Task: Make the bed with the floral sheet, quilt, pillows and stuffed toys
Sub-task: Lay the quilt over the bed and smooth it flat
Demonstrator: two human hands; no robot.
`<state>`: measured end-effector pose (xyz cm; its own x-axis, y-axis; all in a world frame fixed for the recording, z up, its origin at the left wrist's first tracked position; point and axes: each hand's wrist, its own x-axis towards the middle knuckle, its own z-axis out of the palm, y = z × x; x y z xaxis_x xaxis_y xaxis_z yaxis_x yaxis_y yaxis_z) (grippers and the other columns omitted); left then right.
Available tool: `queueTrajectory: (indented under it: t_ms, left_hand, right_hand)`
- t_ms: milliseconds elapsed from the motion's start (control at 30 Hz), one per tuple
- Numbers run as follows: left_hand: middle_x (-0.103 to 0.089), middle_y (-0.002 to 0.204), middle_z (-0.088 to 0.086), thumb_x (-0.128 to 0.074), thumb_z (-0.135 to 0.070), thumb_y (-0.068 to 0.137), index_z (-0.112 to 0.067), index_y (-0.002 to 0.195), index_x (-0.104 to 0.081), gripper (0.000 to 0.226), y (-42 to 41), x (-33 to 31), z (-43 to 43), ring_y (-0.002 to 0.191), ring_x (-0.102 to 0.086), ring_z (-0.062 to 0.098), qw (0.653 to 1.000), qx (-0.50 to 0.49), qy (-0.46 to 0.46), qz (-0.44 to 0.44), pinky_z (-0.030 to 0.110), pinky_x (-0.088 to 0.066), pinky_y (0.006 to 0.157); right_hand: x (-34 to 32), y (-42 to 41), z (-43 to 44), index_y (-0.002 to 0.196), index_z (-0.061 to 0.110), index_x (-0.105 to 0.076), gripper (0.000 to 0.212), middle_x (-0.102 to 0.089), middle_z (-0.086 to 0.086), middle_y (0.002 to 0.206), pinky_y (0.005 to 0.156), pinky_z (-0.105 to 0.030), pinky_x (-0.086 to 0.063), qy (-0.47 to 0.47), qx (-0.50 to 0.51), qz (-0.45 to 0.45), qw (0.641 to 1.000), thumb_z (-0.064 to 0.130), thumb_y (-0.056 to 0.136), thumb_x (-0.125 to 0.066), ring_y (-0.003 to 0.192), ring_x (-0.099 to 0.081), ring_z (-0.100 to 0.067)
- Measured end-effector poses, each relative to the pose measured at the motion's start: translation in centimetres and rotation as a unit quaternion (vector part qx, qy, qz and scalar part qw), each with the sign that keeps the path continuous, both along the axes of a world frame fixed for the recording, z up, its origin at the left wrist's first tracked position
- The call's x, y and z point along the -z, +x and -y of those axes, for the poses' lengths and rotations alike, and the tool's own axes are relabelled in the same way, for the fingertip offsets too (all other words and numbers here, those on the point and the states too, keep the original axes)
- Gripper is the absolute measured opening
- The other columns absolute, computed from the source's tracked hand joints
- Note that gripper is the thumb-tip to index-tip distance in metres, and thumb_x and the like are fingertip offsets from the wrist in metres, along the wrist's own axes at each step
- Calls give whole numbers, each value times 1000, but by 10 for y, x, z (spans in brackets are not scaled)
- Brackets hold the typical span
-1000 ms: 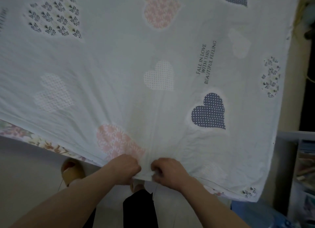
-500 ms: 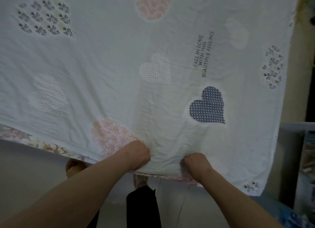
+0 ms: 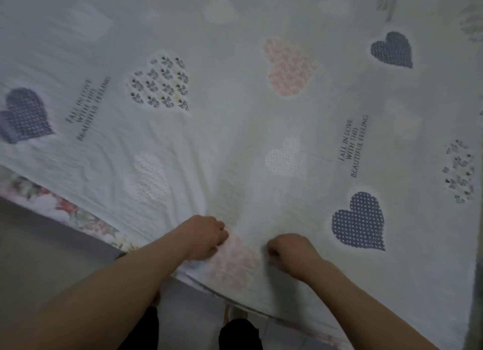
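A pale quilt (image 3: 235, 119) printed with navy, pink and white hearts and small text covers nearly the whole view, spread flat over the bed. Under its near left edge a strip of the floral sheet (image 3: 65, 208) shows. My left hand (image 3: 205, 236) is clenched on the quilt near its front edge, beside a pink heart. My right hand (image 3: 290, 253) is a fist gripping the quilt a short way to the right. No pillows or stuffed toys are in sight.
Grey floor (image 3: 39, 245) lies at the lower left below the bed's edge. My dark-clad legs (image 3: 240, 334) stand right against the bed's near side. The view is blurred by motion.
The view has tipped up and shifted, so more of the quilt shows and the shelf at the right is gone. My hands have moved onto the quilt's top, closer together than half a second ago.
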<state>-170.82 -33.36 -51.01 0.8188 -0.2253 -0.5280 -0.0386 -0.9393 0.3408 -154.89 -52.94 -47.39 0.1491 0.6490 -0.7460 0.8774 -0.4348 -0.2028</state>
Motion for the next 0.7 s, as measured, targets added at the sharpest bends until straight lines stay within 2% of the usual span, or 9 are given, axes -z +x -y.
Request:
queueTrajectory:
  t_ms: [67,133,233,300,367,433,567,634,700]
  left_hand:
    - [-58,94,4,-43,-34,87,-15,96,-59,26,-28,4,-60,82,-59,26,996,-30,8,85,34,-48,56]
    - [-56,83,2,-42,-36,81,-17,86,-57,25,-51,4,-116,69,-57,22,994,-40,23,104,30,-47,47]
    - [-55,84,1,-50,-36,81,-18,86,-56,19,-85,-5,-189,72,-55,22,990,-66,59,114,32,-48,52]
    - [-53,94,-1,-59,-38,84,-20,94,-55,20,-124,-10,-245,84,-53,20,990,-88,85,72,33,-49,64]
    - [-49,105,-5,-60,-44,87,-24,104,-52,27,-138,-12,-271,95,-47,14,990,-85,112,-17,29,-45,76]
    - [-46,109,-7,-64,-48,85,-26,108,-51,34,-149,-16,-292,98,-44,13,989,-83,104,-68,26,-43,80]
    - [-47,112,-5,-71,-40,80,-21,109,-52,39,-185,-10,-329,102,-46,17,980,-55,131,-136,30,-44,84]
    - [-54,108,-1,-73,-26,78,-17,102,-56,31,-198,1,-338,97,-52,20,986,-58,132,-86,33,-47,77]
    - [-61,86,2,-79,-8,63,-14,81,-61,26,-205,14,-340,75,-59,22,991,-72,114,-1,28,-41,57]
  right_hand:
    - [7,-20,-68,97,16,-63,17,-63,-10,101,70,-32,-40,81,-4,2,997,26,93,-50,96,-60,-31]
    - [11,-45,-127,100,13,-63,17,-62,-11,100,71,-33,-41,139,-5,-4,990,20,93,-49,95,-59,-31]
    - [21,-89,-205,100,9,-63,16,-60,-10,100,68,-31,-37,188,-5,-19,982,11,92,-49,91,-58,-28]
    - [31,-136,-268,99,8,-63,15,-60,-10,98,65,-31,-34,220,-9,-36,975,7,91,-50,90,-58,-27]
    - [33,-160,-298,100,7,-62,14,-60,-11,100,66,-30,-33,224,-12,-45,974,8,92,-51,91,-58,-27]
    - [40,-184,-324,100,6,-63,16,-61,-11,101,71,-32,-38,223,-4,-68,972,18,92,-57,94,-59,-28]
    - [51,-231,-362,112,10,-61,41,-62,-9,112,86,-32,-42,147,-33,-77,986,44,89,-63,105,-58,-25]
    - [58,-243,-371,118,12,-59,38,-62,-9,117,94,-33,-43,119,-45,-41,991,42,95,-55,109,-59,-25]
    - [61,-247,-377,115,12,-60,28,-64,-9,113,91,-31,-44,122,-49,-25,991,33,99,-51,106,-60,-25]
